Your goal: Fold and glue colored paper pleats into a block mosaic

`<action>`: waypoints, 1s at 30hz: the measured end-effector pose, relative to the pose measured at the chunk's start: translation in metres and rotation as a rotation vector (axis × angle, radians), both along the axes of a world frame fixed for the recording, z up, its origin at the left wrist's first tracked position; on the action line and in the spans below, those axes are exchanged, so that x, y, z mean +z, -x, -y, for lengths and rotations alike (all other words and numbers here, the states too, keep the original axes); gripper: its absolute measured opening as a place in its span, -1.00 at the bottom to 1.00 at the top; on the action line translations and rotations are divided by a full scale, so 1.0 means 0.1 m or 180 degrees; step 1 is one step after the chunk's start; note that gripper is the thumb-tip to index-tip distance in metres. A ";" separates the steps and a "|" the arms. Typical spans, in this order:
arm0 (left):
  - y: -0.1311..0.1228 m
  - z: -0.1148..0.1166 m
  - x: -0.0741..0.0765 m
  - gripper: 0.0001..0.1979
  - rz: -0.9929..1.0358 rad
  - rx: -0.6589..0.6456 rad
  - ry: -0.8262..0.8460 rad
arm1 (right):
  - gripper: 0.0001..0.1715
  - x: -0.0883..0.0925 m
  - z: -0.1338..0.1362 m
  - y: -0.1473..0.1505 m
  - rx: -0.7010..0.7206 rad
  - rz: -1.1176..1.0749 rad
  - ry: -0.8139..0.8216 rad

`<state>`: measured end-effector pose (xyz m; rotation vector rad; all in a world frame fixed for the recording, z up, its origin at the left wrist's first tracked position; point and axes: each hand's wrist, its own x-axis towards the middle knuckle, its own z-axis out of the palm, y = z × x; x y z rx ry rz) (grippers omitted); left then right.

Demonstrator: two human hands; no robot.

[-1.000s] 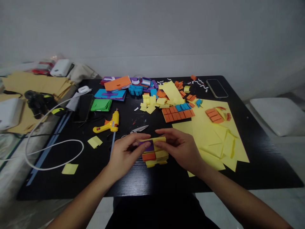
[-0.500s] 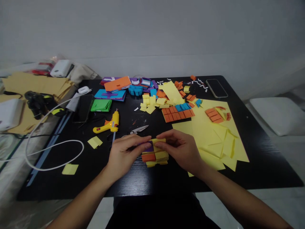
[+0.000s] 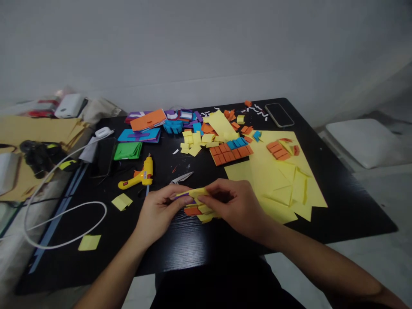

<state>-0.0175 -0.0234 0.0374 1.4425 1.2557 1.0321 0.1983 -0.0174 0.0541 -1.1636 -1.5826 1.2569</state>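
Note:
Between my two hands is a folded-paper piece (image 3: 197, 209) made of yellow, orange and purple squares, held above the near part of the table. My left hand (image 3: 161, 210) pinches its purple left side between thumb and fingers. On the yellow right side, my right hand (image 3: 236, 206) pinches with its thumb and forefinger. The hands partly cover the piece, and its underside is hidden. Just beyond my left hand lie scissors (image 3: 182, 177), their handles largely hidden. A yellow glue gun (image 3: 141, 175) rests to the left of them.
Behind my hands lie an orange and blue folded-paper panel (image 3: 230, 152) and many loose paper squares. Yellow sheets (image 3: 277, 171) spread on the right. A phone (image 3: 279, 115) is at the back right; a white cable (image 3: 64, 208) loops on the left. Green papers (image 3: 128, 151) sit farther back.
My view has turned slightly, shifting the table's things leftward. The paper piece now tilts flatter, showing less of its purple face. Both hands keep their hold.

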 end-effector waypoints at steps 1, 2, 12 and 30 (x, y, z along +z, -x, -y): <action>0.01 0.00 -0.02 -0.90 0.0013 0.0013 -0.0011 | -0.84 0.02 0.01 0.00 -0.0005 0.0074 -0.0062; 0.03 0.01 -0.04 -0.90 0.0014 0.0017 -0.0030 | -0.84 0.04 0.02 0.01 -0.0010 0.0118 -0.0097; 0.01 0.01 -0.06 -0.92 0.0129 0.0207 -0.0131 | -0.76 0.06 -0.03 -0.03 0.0097 -0.0189 0.0162; -0.07 0.09 -0.12 -0.73 -0.0268 0.0025 0.0367 | -0.76 -0.20 -0.18 -0.12 0.0220 0.0631 -0.0395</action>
